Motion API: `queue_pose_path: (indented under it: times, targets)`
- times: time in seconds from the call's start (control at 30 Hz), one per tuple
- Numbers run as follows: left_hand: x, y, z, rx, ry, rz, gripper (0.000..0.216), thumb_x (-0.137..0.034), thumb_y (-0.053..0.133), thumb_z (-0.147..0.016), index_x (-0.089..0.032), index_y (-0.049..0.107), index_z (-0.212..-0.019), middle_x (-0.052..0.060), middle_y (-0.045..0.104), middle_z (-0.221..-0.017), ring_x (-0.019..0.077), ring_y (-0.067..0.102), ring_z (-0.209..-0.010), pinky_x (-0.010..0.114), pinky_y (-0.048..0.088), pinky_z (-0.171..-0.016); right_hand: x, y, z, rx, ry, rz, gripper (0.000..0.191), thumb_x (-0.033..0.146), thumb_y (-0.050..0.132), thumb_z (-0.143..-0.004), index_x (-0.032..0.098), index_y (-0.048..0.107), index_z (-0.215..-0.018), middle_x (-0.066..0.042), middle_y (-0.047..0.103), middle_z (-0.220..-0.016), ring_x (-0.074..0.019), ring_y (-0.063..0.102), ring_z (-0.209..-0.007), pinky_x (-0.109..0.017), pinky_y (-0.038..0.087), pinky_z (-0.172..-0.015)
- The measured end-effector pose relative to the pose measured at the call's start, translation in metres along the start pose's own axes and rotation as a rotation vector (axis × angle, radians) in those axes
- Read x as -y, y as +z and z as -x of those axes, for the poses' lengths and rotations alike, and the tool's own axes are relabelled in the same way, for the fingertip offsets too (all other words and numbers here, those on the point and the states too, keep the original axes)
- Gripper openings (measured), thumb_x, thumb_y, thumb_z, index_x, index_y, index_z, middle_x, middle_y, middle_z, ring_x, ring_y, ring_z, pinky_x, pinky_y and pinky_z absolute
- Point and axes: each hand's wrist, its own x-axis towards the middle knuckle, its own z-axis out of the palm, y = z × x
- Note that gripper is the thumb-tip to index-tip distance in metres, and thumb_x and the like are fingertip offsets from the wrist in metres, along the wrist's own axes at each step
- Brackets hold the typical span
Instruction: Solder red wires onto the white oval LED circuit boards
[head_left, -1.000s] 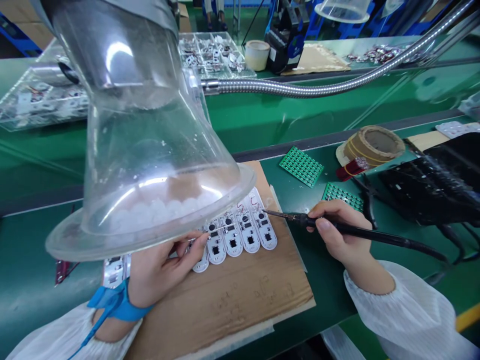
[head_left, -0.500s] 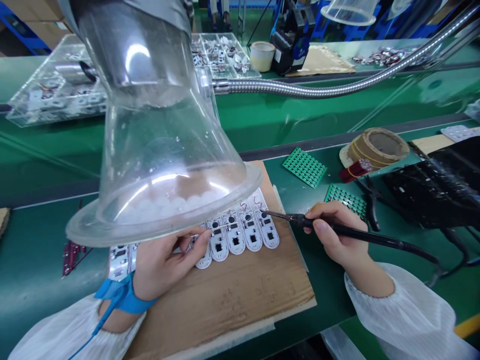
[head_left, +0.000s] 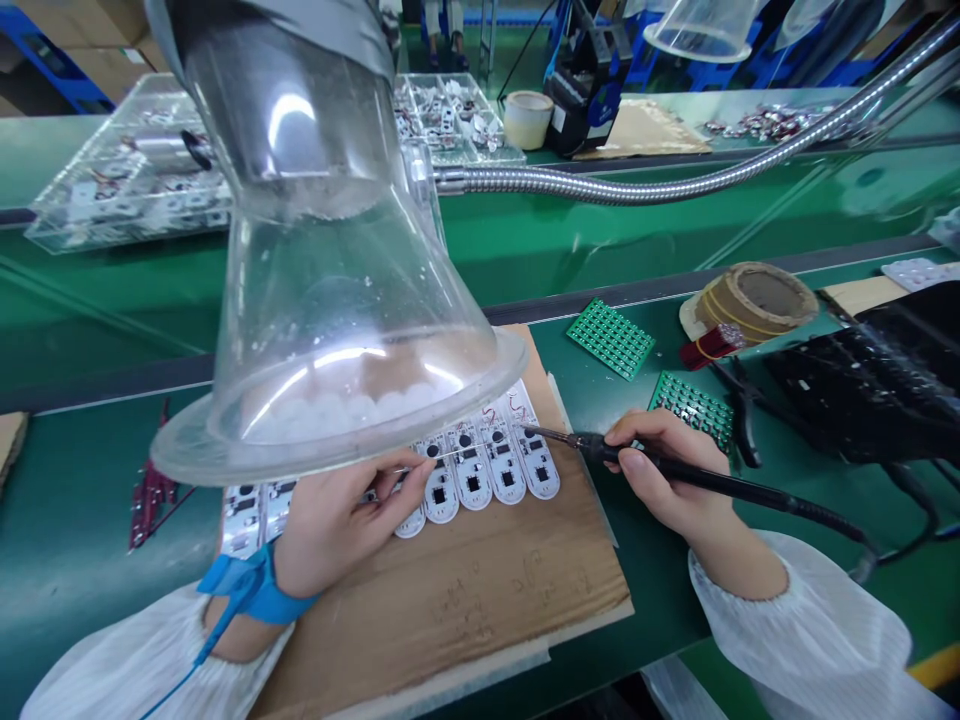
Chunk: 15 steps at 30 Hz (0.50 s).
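My right hand (head_left: 671, 490) is closed around the black handle of a soldering iron (head_left: 720, 480). Its tip rests at, or just over, the rightmost board in a row of white round-ended circuit boards (head_left: 506, 475). Between the fingers of my left hand (head_left: 345, 525), a thin silvery length of solder wire (head_left: 451, 454) is pinched, reaching right across the boards. A blue wrist strap (head_left: 262, 590) circles my left wrist. Under the boards lies a brown cardboard sheet (head_left: 442, 610). The clear fume hood (head_left: 360, 320) hides the upper part of several boards.
A metal flexible arm (head_left: 645, 190) crosses behind the hood. Two green perforated boards (head_left: 611, 338), a tape roll (head_left: 757, 300), red wires (head_left: 712, 346) and black pliers (head_left: 742, 420) lie to the right. Dark red wires (head_left: 150, 495) lie left. Divided clear trays (head_left: 127, 215) stand behind.
The view has shifted slightly, so the hood appears a little further right. My right hand and the soldering iron have barely moved; both grips are the same.
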Motion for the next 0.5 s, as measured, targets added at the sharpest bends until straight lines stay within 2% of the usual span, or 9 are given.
queue_pose_path:
  times: [0.1,0.2,0.3,0.4,0.5]
  targets:
    - [0.001,-0.001,0.001,-0.003,-0.017,0.013,0.01,-0.022,0.066,-0.1,-0.021,0.067,-0.091,-0.01,0.046,-0.058,0.0061,0.049,-0.046,0.021,0.036,-0.049,0.001,-0.001,0.0,0.006,0.013,-0.014,0.004,0.029,0.063,-0.105,0.027,0.066,-0.105,-0.001,0.069,-0.082,-0.0167,0.068,-0.066,-0.029,0.054,-0.059]
    - [0.003,-0.001,0.002,-0.082,-0.011,0.02,0.013,-0.02,0.067,-0.098,-0.021,0.062,-0.086,-0.01,0.043,-0.059,0.0073,0.048,-0.048,0.022,0.037,-0.051,0.0,-0.001,0.001,-0.007,0.029,-0.045,0.006,0.031,0.065,-0.105,0.027,0.068,-0.105,-0.001,0.069,-0.08,-0.0173,0.068,-0.065,-0.029,0.054,-0.058]
    - [0.005,-0.001,0.002,-0.151,-0.027,-0.005,0.015,-0.022,0.067,-0.097,-0.021,0.058,-0.085,-0.01,0.039,-0.06,0.0086,0.046,-0.049,0.024,0.038,-0.053,0.001,0.001,0.003,-0.093,0.057,-0.151,0.008,0.034,0.066,-0.105,0.026,0.07,-0.104,-0.002,0.069,-0.081,-0.0178,0.067,-0.063,-0.031,0.054,-0.056]
    - [0.005,-0.002,0.001,-0.163,-0.042,-0.044,0.015,-0.022,0.067,-0.096,-0.022,0.056,-0.086,-0.011,0.038,-0.059,0.0088,0.045,-0.049,0.024,0.037,-0.053,0.004,0.007,0.004,-0.187,0.092,-0.228,0.01,0.036,0.066,-0.105,0.027,0.071,-0.104,-0.002,0.069,-0.083,-0.0171,0.065,-0.061,-0.03,0.053,-0.053]
    - [0.004,-0.002,0.0,-0.175,-0.034,-0.041,0.013,-0.021,0.067,-0.097,-0.022,0.057,-0.088,-0.011,0.037,-0.059,0.0086,0.044,-0.048,0.024,0.036,-0.053,0.009,0.014,0.005,-0.169,0.108,-0.16,0.01,0.037,0.068,-0.104,0.028,0.072,-0.104,-0.003,0.07,-0.087,-0.018,0.067,-0.064,-0.031,0.054,-0.055]
